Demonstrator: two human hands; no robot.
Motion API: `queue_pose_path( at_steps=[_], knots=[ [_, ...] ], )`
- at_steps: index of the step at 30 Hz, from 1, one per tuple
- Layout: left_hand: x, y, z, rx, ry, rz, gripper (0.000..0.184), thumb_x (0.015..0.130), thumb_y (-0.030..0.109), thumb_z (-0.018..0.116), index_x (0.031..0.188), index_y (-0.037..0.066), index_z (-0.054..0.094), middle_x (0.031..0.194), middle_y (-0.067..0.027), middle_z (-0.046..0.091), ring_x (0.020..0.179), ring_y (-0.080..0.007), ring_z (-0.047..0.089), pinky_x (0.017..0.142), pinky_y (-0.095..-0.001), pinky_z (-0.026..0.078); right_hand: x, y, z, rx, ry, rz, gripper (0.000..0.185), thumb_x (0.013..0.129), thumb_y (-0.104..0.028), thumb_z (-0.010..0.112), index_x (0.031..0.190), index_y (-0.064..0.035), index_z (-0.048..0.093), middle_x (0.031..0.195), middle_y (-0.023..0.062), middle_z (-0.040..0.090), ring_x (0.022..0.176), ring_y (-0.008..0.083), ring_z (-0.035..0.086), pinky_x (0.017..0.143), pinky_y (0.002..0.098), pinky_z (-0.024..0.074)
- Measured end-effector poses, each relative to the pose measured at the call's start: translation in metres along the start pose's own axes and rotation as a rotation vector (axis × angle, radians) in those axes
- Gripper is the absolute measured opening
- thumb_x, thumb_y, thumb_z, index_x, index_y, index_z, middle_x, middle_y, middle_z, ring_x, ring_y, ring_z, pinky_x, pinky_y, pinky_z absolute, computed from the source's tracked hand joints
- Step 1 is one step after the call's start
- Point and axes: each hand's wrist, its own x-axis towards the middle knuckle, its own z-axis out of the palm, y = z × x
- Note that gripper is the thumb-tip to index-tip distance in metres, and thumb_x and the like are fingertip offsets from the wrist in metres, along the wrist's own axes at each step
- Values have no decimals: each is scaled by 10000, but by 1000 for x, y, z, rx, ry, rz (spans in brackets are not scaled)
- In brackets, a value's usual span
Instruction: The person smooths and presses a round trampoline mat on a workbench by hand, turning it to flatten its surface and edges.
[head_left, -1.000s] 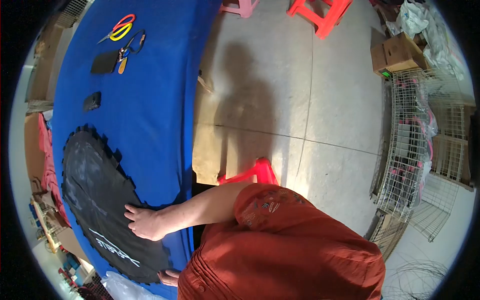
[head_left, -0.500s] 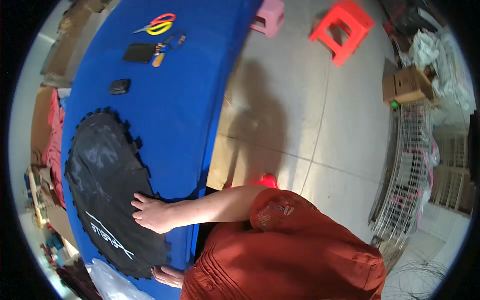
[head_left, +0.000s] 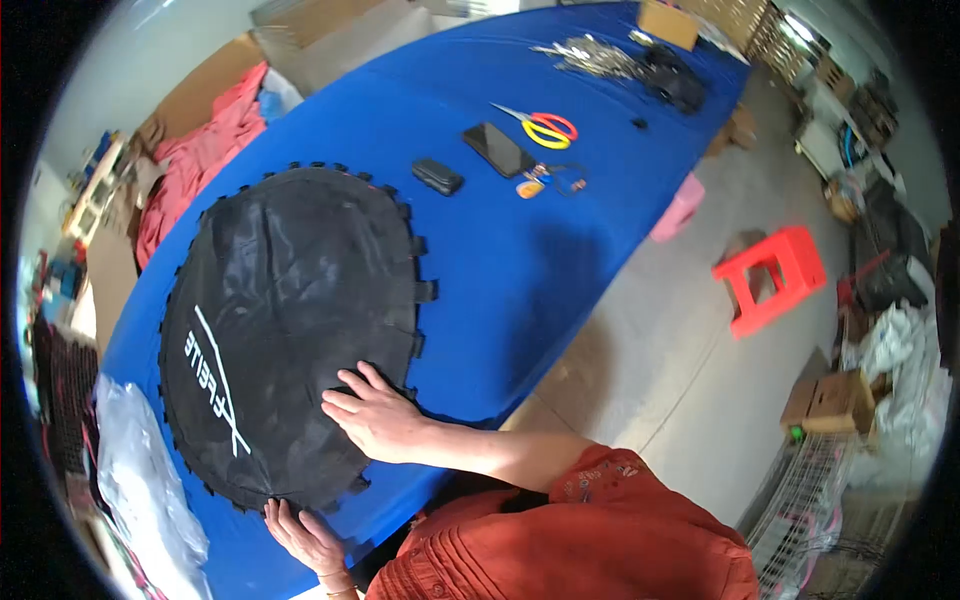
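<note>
A round black fabric mat (head_left: 300, 300) lies flat on the blue-covered table, with short tabs all around its rim and white lettering on its left part. My right hand (head_left: 380, 418) rests palm down on the mat near its right edge, fingers spread. At the mat's near edge is my left hand (head_left: 305, 540), its fingers stretched out and the fingertips touching the rim. Beyond the mat are a small black case (head_left: 437, 177), a dark phone (head_left: 497, 149), keys (head_left: 530, 186) and red-and-yellow-handled scissors (head_left: 545, 128).
Clear plastic sheeting (head_left: 150, 490) hangs at the table's left edge. Metal pieces (head_left: 595, 57) and a cardboard box (head_left: 668, 24) sit at the far end of the blue table (head_left: 480, 300). On the floor to the right stand a red stool (head_left: 770, 278) and wire racks (head_left: 790, 510).
My view has turned, so the mat and table now show more fully. My left hand shows more and has its fingers at the rim; my right hand remains on the mat.
</note>
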Motion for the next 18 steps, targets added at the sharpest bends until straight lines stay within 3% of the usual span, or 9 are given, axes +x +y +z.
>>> queue_pose_path(
  at_steps=[8,14,18],
  knots=[
    [3,17,-8,36,-61,-15,437,1091,264,496,1352,-72,597,1495,-290,545,1448,-492,453,1268,-598,287,-2,3,-8,-48,-49,-11,497,996,-216,636,1463,-48,637,1547,109,581,1481,397,445,1263,642,250],
    [8,24,-10,-21,-9,-20,374,1021,134,576,1345,-52,611,1470,-273,577,1433,-471,493,1259,-601,310,4,0,-21,-179,-26,-72,422,972,-212,653,1373,-95,709,1456,88,631,1372,391,510,1185,626,349],
    [10,25,-10,-68,-5,-62,371,983,97,620,1328,-39,640,1456,-272,585,1407,-467,522,1257,-605,324,-2,10,-8,-86,96,-73,385,963,-178,675,1336,-111,742,1435,90,683,1362,407,564,1178,629,367]
  ],
)
